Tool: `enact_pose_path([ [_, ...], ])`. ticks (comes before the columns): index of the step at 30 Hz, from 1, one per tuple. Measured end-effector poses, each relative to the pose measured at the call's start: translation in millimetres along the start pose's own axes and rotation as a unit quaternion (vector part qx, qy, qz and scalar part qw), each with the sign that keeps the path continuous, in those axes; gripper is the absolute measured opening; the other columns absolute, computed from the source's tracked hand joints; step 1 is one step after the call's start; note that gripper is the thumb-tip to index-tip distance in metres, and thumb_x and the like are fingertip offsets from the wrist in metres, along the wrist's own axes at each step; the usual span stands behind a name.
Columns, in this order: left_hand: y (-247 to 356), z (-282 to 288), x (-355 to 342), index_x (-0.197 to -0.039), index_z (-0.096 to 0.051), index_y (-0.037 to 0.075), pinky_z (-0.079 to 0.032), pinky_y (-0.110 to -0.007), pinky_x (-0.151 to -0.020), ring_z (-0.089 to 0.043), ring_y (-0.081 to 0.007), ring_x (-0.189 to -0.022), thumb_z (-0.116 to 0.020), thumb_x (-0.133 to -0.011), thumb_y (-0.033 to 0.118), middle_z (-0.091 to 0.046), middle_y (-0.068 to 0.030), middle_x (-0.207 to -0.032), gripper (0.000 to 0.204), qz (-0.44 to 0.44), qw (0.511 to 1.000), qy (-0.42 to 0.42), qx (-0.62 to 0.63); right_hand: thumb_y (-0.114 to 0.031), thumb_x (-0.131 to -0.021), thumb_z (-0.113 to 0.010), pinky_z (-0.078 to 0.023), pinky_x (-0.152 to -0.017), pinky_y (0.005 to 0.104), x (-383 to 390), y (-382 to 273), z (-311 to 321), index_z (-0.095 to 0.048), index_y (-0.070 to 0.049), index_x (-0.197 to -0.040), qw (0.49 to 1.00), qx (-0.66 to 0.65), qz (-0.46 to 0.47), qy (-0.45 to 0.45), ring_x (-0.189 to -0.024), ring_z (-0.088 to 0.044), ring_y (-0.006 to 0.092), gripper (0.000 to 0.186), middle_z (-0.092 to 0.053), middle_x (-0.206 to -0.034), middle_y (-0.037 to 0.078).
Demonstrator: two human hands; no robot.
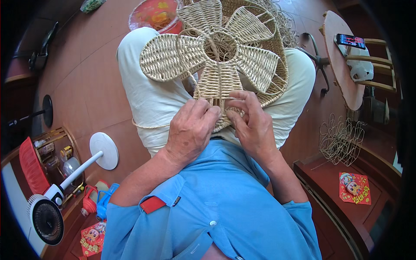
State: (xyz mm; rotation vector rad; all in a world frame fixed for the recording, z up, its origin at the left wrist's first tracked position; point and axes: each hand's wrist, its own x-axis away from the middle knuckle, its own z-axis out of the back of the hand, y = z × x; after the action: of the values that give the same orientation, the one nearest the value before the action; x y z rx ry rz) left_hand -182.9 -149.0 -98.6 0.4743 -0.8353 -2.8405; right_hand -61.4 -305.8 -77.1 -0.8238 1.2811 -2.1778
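Observation:
Across my lap lies a woven straw flower (219,78), its petals spread round an open ring at the centre. Below and to the right of it curves the side of a woven straw basket (284,56). My left hand (190,125) is closed, fingers curled on the lower left end of the nearest petal, where bare frame rods show. Opposite it, my right hand (253,125) bends its fingers and thumb round that petal's lower right edge. A straw cord (149,126) trails over my left thigh towards the left hand. What lies between the fingertips is partly hidden.
Beyond my knees stand a red patterned tub (156,15) and a heap of loose straw cord (281,21). A white fan (47,216) is at left. At right, a round stool top (342,60) bears a phone (351,41); bent wire frames (342,138) lie nearer.

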Motion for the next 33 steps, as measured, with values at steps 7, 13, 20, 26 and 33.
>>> enact_pose_path([
  [7, 7.5, 10.0, 0.9, -0.114, -0.076, 0.007, -0.053, -0.046, -0.085, -0.062, -0.0334, -0.098, -0.085, -0.09, 0.016, -0.06, -0.0128, -0.107, 0.027, 0.074, 0.994, -0.039, 0.071, 0.007, -0.105, -0.06, -0.057, -0.065, 0.0346, -6.3, -7.6, -7.3, -0.036, -0.009, -0.171, 0.996, -0.078, -0.031, -0.033, -0.076, -0.07, 0.019, 0.072, -0.075, -0.11, 0.017],
  [13, 8.7, 8.6, 0.1, -0.113, -0.077, 0.006, -0.053, -0.046, -0.087, -0.062, -0.0336, -0.099, -0.087, -0.088, 0.018, -0.061, -0.0124, -0.105, 0.03, 0.098, 0.99, -0.041, 0.088, 0.007, -0.106, -0.062, -0.054, -0.057, 0.0279, -9.2, -3.8, -8.7, -0.026, -0.011, -0.177, 0.999, -0.01, -0.013, -0.035, -0.066, -0.061, 0.0082, 0.081, -0.071, -0.101, 0.01],
  [20, 10.3, 7.8, 4.6, -0.113, -0.078, 0.008, -0.054, -0.045, -0.089, -0.064, -0.0329, -0.102, -0.09, -0.084, 0.018, -0.063, -0.0116, -0.107, 0.033, 0.109, 0.991, -0.021, 0.074, 0.005, -0.103, -0.067, -0.056, -0.066, 0.024, -2.8, 3.7, -17.4, -0.028, -0.006, -0.174, 0.99, 0.084, 0.092, 0.066, -0.077, -0.069, 0.0081, 0.082, -0.073, -0.107, 0.01],
  [26, 11.0, 10.8, 2.6, -0.119, -0.076, 0.009, -0.055, -0.045, -0.09, -0.065, -0.034, -0.105, -0.091, -0.083, 0.017, -0.065, -0.0125, -0.111, 0.04, 0.095, 0.994, -0.004, 0.052, 0.009, -0.097, -0.06, -0.045, -0.055, 0.0203, 10.4, 7.5, -20.3, -0.044, -0.006, -0.151, 0.944, -0.318, -0.072, 0.052, -0.072, -0.059, 0.0018, 0.058, -0.067, -0.104, 0.007],
  [33, 11.3, 7.7, -7.9, -0.122, -0.074, 0.008, -0.055, -0.047, -0.093, -0.065, -0.0361, -0.108, -0.091, -0.082, 0.014, -0.067, -0.0137, -0.116, 0.044, 0.036, 0.997, -0.011, 0.071, -0.003, -0.094, -0.067, -0.037, -0.051, 0.0186, 14.2, 2.6, 40.2, -0.048, -0.005, -0.147, 0.909, -0.409, -0.068, -0.042, -0.062, -0.045, 0.0014, 0.056, -0.067, -0.109, 0.009],
])
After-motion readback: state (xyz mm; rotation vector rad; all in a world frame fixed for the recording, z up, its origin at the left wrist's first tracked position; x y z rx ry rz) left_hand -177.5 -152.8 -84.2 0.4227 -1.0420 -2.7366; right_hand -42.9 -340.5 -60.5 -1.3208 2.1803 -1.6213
